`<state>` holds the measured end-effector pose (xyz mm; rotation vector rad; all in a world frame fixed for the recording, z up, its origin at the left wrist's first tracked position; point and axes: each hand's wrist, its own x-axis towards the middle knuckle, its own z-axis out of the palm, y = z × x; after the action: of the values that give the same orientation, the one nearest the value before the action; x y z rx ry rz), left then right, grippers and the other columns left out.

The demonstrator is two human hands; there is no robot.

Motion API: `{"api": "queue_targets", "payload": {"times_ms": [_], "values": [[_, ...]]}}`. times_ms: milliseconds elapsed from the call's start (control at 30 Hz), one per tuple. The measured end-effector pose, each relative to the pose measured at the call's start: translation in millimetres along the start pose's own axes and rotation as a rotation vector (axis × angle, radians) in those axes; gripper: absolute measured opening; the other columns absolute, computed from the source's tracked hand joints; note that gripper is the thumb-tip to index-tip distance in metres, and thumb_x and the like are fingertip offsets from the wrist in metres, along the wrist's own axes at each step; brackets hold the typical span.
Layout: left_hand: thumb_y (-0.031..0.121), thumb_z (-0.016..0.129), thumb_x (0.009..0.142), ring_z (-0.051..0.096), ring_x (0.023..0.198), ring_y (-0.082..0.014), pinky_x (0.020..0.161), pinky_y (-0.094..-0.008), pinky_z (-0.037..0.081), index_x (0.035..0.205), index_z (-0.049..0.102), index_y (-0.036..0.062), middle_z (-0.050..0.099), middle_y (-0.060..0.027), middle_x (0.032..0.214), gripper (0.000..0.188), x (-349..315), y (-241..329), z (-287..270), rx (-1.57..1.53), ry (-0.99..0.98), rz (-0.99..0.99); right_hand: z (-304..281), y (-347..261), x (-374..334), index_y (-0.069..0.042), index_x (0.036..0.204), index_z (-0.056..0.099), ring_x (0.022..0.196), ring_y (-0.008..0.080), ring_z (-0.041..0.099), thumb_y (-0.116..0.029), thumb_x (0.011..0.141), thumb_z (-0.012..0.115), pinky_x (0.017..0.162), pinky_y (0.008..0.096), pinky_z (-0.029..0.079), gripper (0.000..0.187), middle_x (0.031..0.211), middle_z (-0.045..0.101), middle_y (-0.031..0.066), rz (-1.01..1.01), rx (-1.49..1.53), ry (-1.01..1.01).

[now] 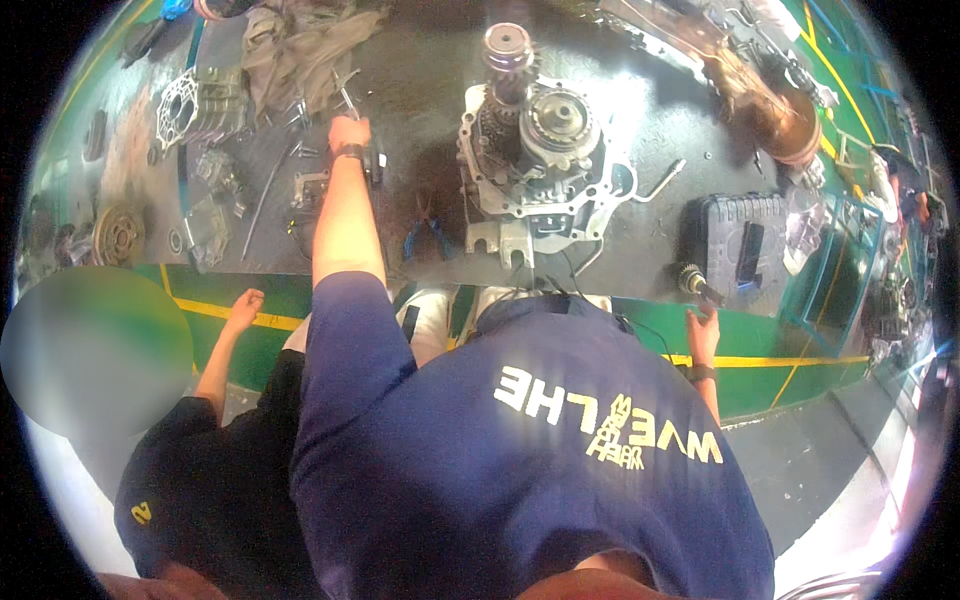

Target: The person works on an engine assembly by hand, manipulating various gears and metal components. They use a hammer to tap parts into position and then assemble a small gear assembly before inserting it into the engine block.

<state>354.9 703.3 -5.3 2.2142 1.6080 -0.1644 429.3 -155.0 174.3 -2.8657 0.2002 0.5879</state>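
My left hand [349, 133] reaches across the dark bench, its fingers closed around a slim metal tool [348, 92] with a T-shaped or forked end; its exact kind is unclear. My right hand [703, 330] hangs low by the bench's front edge, fingers loosely bent and apart, with nothing visible in them. Just beyond its fingertips lies a toothed metal part with a dark shaft [694, 280]. An open gearbox housing [545, 150] with gears and shafts stands between my arms. Blue-handled pliers [427, 235] lie beside my left forearm.
A co-worker's hand [243, 309] is below the bench edge at left. A black tool case [738, 235] sits right of the gearbox. Another housing [200, 105], a cloth [300, 45], a long rod [262, 208] and a round disc [118, 236] lie leftward.
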Motion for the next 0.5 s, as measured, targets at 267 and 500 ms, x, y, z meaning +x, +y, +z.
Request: {"api": "queue_targets", "payload": {"times_ms": [267,500], "values": [[0.011,0.066,0.099,0.067,0.09,-0.0238,0.079,-0.0349,0.056,0.111,0.064,-0.004,0.068,-0.0116,0.099,0.019,-27,-1,-47,-1.735,-0.794,-0.175,32,47,27,-0.001,0.126,0.063,0.079,0.0238,0.071,-0.032,0.09,0.076,0.074,0.0356,0.056,0.049,0.094,0.074,0.0122,-0.001,0.035,0.16],[0.004,0.072,0.092,0.065,0.096,-0.0194,0.088,-0.036,0.053,0.141,0.051,0.0047,0.066,-0.0061,0.109,0.053,-161,-5,-106,-2.039,-0.771,0.131,62,-29,56,-0.005,0.114,0.063,0.072,0.0173,0.061,-0.038,0.08,0.089,0.065,0.0344,0.054,0.054,0.088,0.063,0.0048,0.408,0.894,-0.058]]}}
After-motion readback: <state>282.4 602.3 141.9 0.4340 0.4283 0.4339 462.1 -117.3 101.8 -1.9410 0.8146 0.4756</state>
